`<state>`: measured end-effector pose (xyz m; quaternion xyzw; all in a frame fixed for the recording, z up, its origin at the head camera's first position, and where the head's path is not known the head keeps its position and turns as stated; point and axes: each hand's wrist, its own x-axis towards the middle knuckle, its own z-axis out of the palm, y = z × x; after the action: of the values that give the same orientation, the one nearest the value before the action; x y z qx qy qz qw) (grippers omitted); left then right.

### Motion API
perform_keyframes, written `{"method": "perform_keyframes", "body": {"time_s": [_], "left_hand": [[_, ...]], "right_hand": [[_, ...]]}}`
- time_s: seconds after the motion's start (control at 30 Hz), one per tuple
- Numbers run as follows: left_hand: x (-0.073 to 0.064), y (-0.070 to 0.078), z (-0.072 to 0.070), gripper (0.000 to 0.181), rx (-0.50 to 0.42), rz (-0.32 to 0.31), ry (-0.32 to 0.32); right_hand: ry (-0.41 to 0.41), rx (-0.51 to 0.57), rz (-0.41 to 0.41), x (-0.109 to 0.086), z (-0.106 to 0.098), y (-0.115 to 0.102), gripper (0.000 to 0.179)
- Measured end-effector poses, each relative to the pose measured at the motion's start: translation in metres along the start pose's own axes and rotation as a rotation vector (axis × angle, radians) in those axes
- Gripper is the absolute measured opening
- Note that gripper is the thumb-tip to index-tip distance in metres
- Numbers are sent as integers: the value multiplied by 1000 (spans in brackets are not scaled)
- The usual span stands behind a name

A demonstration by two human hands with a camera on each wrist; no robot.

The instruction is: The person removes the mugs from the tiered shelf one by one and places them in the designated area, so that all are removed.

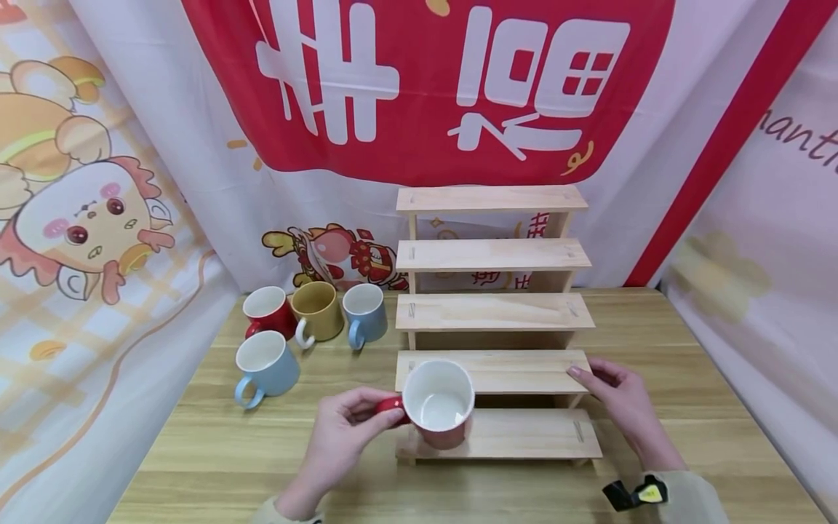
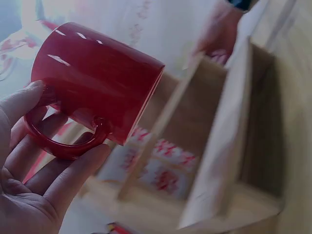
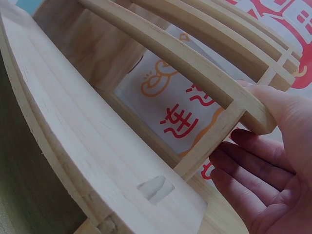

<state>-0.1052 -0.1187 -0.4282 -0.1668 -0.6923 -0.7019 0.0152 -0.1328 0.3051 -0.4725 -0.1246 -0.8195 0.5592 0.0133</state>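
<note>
A red mug (image 1: 437, 397) with a white inside is held up by its handle in my left hand (image 1: 343, 429), over the left part of the lower steps of a wooden stepped rack (image 1: 494, 311). The left wrist view shows the red mug (image 2: 97, 78) tilted, with the fingers and thumb of my left hand (image 2: 36, 195) round its handle. At the rack's right side, my right hand (image 1: 622, 407) grips the end of the second step from the bottom. In the right wrist view, the thumb of my right hand (image 3: 273, 170) lies on that board and the fingers are below it, beside the upright.
At the back left of the wooden table (image 1: 216, 451) stand another red mug (image 1: 278, 320), a mustard mug (image 1: 321, 320) with a white handle, a light blue mug (image 1: 373, 320) and, nearer, a second light blue mug (image 1: 278, 371). Printed cloths (image 1: 419, 109) hang behind and beside the table.
</note>
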Motion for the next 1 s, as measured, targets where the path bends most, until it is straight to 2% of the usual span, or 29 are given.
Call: {"method": "perform_keyframes", "body": {"time_s": [0.13, 0.27, 0.53, 0.7, 1.0], "left_hand": [[-3, 8, -20, 17, 24, 72, 115], [-4, 12, -42, 15, 18, 92, 239], [-5, 5, -83, 22, -42, 26, 519], [-3, -12, -98, 23, -69, 3, 673], [0, -65, -112, 32, -35, -78, 792]], "right_hand": [[-8, -4, 14, 0, 0, 0, 72], [-10, -7, 17, 0, -1, 1, 73], [3, 8, 6, -1, 0, 1, 71], [1, -5, 23, 0, -1, 0, 74], [-2, 10, 29, 0, 1, 2, 72]]}}
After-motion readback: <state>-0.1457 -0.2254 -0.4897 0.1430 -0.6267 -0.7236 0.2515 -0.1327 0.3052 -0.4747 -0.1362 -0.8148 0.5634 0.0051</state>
